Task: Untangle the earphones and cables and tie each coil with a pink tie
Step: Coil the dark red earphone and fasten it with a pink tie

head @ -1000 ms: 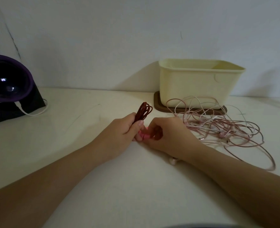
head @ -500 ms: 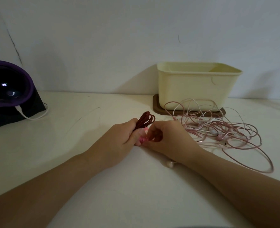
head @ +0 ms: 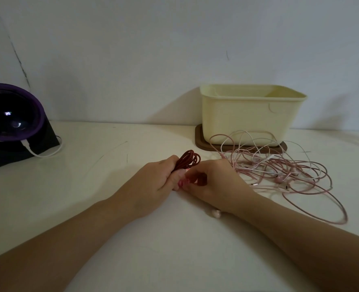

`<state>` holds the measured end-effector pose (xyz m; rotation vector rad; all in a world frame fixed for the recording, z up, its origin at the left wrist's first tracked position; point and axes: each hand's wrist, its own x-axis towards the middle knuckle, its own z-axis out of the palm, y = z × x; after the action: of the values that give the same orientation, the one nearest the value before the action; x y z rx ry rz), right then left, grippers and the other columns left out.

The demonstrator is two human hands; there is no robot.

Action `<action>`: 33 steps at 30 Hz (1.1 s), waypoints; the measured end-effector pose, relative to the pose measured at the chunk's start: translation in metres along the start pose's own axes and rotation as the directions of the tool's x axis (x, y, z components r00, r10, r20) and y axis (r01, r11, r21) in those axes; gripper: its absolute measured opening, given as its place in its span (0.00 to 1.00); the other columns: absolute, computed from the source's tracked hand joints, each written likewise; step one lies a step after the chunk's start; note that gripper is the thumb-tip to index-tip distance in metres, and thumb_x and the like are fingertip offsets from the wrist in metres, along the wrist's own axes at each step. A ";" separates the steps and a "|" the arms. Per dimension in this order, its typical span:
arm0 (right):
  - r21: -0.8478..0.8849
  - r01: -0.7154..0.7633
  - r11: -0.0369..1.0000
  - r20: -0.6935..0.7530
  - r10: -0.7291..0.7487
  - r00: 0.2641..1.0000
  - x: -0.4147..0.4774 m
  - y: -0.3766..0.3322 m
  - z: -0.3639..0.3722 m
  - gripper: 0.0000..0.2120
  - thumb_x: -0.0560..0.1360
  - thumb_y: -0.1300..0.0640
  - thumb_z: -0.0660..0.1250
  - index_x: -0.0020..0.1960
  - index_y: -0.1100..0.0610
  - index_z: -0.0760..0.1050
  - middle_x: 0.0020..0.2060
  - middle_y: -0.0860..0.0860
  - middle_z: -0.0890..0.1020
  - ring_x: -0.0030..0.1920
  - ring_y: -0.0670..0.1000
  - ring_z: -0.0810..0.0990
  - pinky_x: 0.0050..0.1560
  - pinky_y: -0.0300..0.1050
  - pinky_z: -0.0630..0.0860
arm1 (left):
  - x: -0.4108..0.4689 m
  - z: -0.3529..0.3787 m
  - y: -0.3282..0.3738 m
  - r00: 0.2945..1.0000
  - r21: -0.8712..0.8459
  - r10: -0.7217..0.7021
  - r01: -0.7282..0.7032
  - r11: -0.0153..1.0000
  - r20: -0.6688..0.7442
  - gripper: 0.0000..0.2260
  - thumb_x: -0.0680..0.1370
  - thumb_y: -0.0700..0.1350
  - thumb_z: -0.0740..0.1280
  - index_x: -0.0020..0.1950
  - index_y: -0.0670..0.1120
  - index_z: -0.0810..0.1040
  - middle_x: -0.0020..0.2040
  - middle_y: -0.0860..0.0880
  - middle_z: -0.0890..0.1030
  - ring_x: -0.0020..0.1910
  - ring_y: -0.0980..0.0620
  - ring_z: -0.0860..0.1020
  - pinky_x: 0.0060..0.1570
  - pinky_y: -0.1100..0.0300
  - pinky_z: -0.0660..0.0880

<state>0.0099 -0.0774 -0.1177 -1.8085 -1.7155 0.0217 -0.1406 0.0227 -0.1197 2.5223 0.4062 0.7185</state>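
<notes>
Loops of dark red cable (head: 190, 160) fan above the left hand (head: 153, 183).

On white counter (head: 90, 197): black stand (head: 16, 152) far left; brown tray (head: 199, 142) under cream box (head: 243, 119), back right; pink cable tangle (head: 279, 171) lapping tray's front; lone earbud (head: 216, 213) nearer.

Two hands, left hand (head: 151, 183) and right hand (head: 215, 182), are gripping one dark red coil (head: 190, 160) at centre. One pink cable tangle (head: 265, 167) is lying at right, one cream tub (head: 246, 121) is sitting on one brown lid (head: 201, 142), and one purple-rimmed gadget (head: 12, 114) is standing at left.
</notes>
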 end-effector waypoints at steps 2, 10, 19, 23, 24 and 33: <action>-0.035 0.011 0.999 -0.014 -0.011 1.000 0.000 -0.001 0.001 0.05 0.71 0.52 0.70 0.45 0.50 0.84 0.34 0.44 0.81 0.32 0.40 0.75 0.36 0.32 0.70 | 0.001 0.000 0.001 1.000 0.006 0.004 -0.004 1.000 0.000 0.08 0.79 0.52 0.54 0.43 0.53 0.69 0.37 0.55 0.79 0.40 0.61 0.78 0.40 0.69 0.70; -0.133 0.020 0.991 -0.014 -0.022 1.000 0.001 -0.003 0.000 0.08 0.71 0.51 0.69 0.38 0.54 0.80 0.33 0.47 0.78 0.34 0.47 0.74 0.38 0.46 0.73 | 0.001 0.002 -0.001 1.000 0.036 0.029 -0.028 0.999 -0.011 0.10 0.78 0.55 0.52 0.43 0.53 0.68 0.37 0.54 0.79 0.39 0.57 0.77 0.40 0.62 0.71; -0.223 0.091 0.971 0.185 -0.049 0.982 0.002 0.005 -0.017 0.08 0.74 0.46 0.67 0.46 0.51 0.79 0.39 0.44 0.75 0.34 0.40 0.70 0.40 0.37 0.70 | 0.004 0.001 -0.002 1.000 0.077 0.022 -0.021 0.997 -0.008 0.12 0.80 0.56 0.53 0.45 0.50 0.69 0.39 0.54 0.79 0.38 0.56 0.77 0.42 0.55 0.72; -0.252 0.115 0.961 0.273 -0.044 0.961 0.006 0.007 -0.029 0.09 0.75 0.49 0.67 0.52 0.50 0.80 0.44 0.44 0.75 0.36 0.38 0.69 0.38 0.37 0.66 | 0.004 0.002 0.000 0.998 -0.093 -0.049 0.052 0.994 0.028 0.13 0.80 0.53 0.54 0.48 0.46 0.72 0.41 0.54 0.82 0.39 0.58 0.79 0.45 0.56 0.76; -0.231 0.114 0.966 0.255 -0.053 0.965 0.006 0.007 -0.031 0.08 0.75 0.50 0.67 0.52 0.51 0.80 0.43 0.43 0.75 0.35 0.38 0.69 0.38 0.36 0.66 | 0.005 0.002 -0.001 0.997 -0.129 -0.068 0.071 0.989 0.027 0.11 0.81 0.50 0.54 0.49 0.46 0.73 0.41 0.54 0.82 0.38 0.58 0.79 0.45 0.57 0.77; 0.299 -0.090 0.950 -0.049 0.110 0.993 0.019 0.011 -0.074 0.05 0.76 0.55 0.68 0.50 0.55 0.78 0.40 0.48 0.84 0.34 0.39 0.79 0.37 0.29 0.72 | 0.038 -0.015 0.026 0.955 -0.425 -0.202 0.094 0.900 -0.216 0.12 0.82 0.44 0.55 0.44 0.47 0.75 0.40 0.50 0.81 0.39 0.55 0.79 0.41 0.57 0.78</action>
<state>0.0543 -0.0908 -0.0562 -1.6509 -1.4846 0.2469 -0.1142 0.0220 -0.0789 1.9865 0.4748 0.9616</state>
